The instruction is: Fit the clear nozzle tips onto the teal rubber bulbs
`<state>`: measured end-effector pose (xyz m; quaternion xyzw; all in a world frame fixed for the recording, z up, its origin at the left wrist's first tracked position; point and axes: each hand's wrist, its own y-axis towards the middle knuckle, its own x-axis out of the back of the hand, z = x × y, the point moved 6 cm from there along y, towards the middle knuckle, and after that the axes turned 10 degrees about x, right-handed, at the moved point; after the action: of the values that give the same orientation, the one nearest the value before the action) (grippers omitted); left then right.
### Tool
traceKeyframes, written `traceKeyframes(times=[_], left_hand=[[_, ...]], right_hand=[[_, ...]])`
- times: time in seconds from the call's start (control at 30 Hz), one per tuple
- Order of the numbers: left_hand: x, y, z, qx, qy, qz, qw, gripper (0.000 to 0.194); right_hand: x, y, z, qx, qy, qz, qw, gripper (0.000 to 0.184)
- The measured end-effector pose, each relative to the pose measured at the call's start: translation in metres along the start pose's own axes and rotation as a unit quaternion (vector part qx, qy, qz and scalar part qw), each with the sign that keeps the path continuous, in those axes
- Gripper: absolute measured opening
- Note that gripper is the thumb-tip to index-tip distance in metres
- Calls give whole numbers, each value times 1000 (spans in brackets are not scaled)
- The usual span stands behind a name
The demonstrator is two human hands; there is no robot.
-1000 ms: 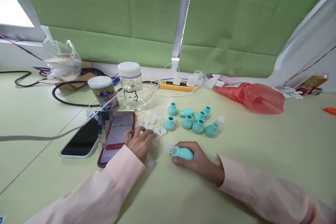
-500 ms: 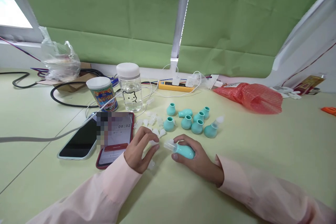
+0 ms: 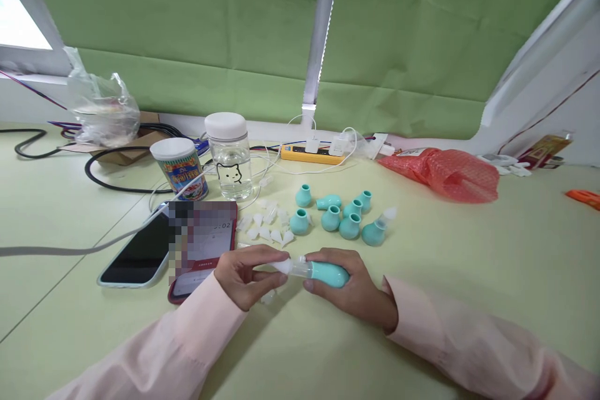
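A person in pale pink sleeves works at a pale green bench, the left hand pinching a white tip and the right hand wrapped around a teal bulb. Both grips are closed on their pieces, and the tip appears to meet the clear tube that projects from the bulb at 9 o'clock. Taking the held bulb as the dial's center, teal bulbs cluster at 12 o'clock, most upright and one on its side, while loose white and clear pieces lie at 10. A red-cased phone rests at 9, a lidded clear bottle stands between 10 and 11, and a red bubble-wrap package sits between 1 and 2.
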<state>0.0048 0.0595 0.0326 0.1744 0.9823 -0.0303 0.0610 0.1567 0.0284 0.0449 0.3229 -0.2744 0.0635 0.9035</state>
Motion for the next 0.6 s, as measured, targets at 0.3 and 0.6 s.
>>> traceKeyframes(times=[0.3,0.6], left_hand=[[-3,5,0,-7,68,61,996,11],[-10,0,2,84,3,103,991,11]], right_hand=[[4,7,10,101,-55,67,991,23],[4,8,18,126,-47,110,985,23]])
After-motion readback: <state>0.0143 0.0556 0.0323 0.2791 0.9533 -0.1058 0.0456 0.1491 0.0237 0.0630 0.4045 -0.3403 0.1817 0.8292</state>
